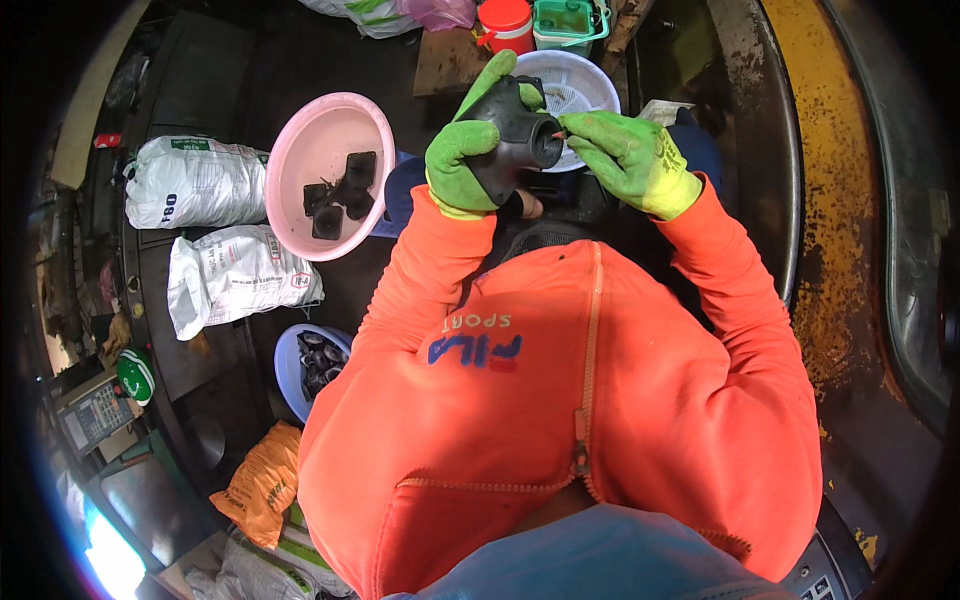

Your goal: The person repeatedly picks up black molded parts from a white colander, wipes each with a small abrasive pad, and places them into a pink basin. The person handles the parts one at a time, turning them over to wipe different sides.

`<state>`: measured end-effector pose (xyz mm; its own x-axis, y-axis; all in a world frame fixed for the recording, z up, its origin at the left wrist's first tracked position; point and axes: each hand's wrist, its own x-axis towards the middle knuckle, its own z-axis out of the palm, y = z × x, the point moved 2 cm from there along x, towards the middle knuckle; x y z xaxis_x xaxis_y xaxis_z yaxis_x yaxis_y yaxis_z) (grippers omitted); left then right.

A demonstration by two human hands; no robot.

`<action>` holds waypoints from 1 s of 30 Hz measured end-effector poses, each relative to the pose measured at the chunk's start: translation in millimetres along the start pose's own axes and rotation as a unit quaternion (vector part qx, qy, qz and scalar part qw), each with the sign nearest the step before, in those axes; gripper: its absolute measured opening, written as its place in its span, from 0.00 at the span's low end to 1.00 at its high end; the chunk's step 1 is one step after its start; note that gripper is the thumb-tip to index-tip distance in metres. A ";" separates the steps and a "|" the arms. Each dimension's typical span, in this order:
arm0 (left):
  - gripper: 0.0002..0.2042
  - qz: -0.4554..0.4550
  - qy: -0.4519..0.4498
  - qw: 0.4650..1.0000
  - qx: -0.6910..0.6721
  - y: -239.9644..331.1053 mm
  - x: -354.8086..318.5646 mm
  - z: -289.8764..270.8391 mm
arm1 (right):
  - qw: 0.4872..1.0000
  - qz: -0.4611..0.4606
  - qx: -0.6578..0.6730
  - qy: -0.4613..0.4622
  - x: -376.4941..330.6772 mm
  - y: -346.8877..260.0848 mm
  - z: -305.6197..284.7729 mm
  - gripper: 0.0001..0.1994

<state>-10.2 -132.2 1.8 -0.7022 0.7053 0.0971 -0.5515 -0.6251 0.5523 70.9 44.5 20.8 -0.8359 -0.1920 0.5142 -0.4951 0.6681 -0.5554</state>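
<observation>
My left hand (462,160), in a green glove, is wrapped round a black moulded plastic fitting (515,135) with a flared square-like flange and a round open end. That open end points right. At its rim my right hand (630,155), also gloved in green, has thumb and fingers pinched together. A small reddish tip shows between the fingers and the opening; what it belongs to is too small to tell. Behind the fitting is a white perforated basket (605,88), partly covered by my hands.
To the left a pink basin (285,150) holds several black pieces (340,195). A blue basin (287,370) nearer me has more. White sacks (195,185) and an orange bag (262,485) lie leftward. Red (505,20) and green (563,22) containers stand ahead; a rusty yellow machine edge (830,250) runs along the right.
</observation>
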 end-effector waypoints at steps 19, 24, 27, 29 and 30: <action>0.43 0.259 -0.106 0.923 0.266 14.2 6.6 16.5 | 0.985 0.088 0.144 0.027 -7.4 -26.2 16.3 0.11; 0.42 0.330 -0.108 0.889 0.299 11.3 7.5 16.7 | 0.902 0.262 0.343 0.013 -9.4 -42.2 17.1 0.12; 0.40 0.372 -0.111 0.850 0.356 14.0 8.4 15.9 | 0.912 0.262 0.317 -0.004 -6.0 -44.3 18.4 0.12; 0.40 0.402 -0.128 0.808 0.411 18.5 10.2 15.1 | 0.896 0.259 0.361 -0.015 -5.2 -45.6 17.6 0.12; 0.39 0.415 -0.140 0.783 0.441 19.9 10.2 14.7 | 0.875 0.311 0.370 -0.033 -6.6 -45.5 17.4 0.12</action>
<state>-21.7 -132.5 25.9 -0.4592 0.3002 0.8360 0.6552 -0.5211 0.5470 94.8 2.9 31.3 -0.9979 -0.0136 -0.0632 0.0630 0.0154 -0.9979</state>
